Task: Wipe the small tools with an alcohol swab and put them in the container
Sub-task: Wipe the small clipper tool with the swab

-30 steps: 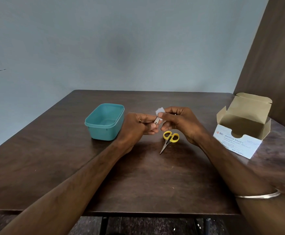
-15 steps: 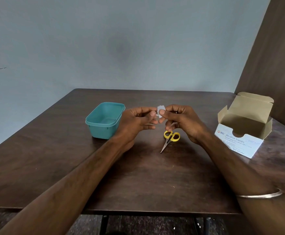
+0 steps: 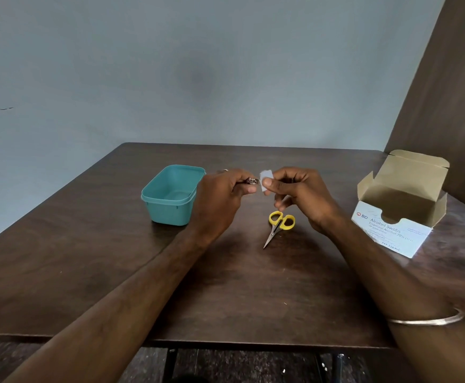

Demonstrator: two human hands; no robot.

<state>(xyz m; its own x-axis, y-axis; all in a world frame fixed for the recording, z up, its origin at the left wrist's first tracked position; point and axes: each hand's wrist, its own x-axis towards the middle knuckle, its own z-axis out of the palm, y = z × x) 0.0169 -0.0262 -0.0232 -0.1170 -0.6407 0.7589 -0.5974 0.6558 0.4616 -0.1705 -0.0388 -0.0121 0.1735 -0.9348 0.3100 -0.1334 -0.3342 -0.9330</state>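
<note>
Teal container [image 3: 172,195] near the worktop's [image 3: 87,258] left edge, open-topped; just right of it, left hand [image 3: 220,200] pinching a small metal tool [image 3: 252,181], raised off the surface; right hand [image 3: 303,197] pinching a white swab [image 3: 266,179] just beside the tool's tip; yellow-handled scissors [image 3: 279,223] flat below, blades toward the near edge, bare wood around; opened swab box [image 3: 400,205] at far right edge

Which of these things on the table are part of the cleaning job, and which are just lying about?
Part of the job:
small metal tool in left hand
white swab in right hand
yellow scissors
teal container
swab box

Just there:
table
bangle
</note>
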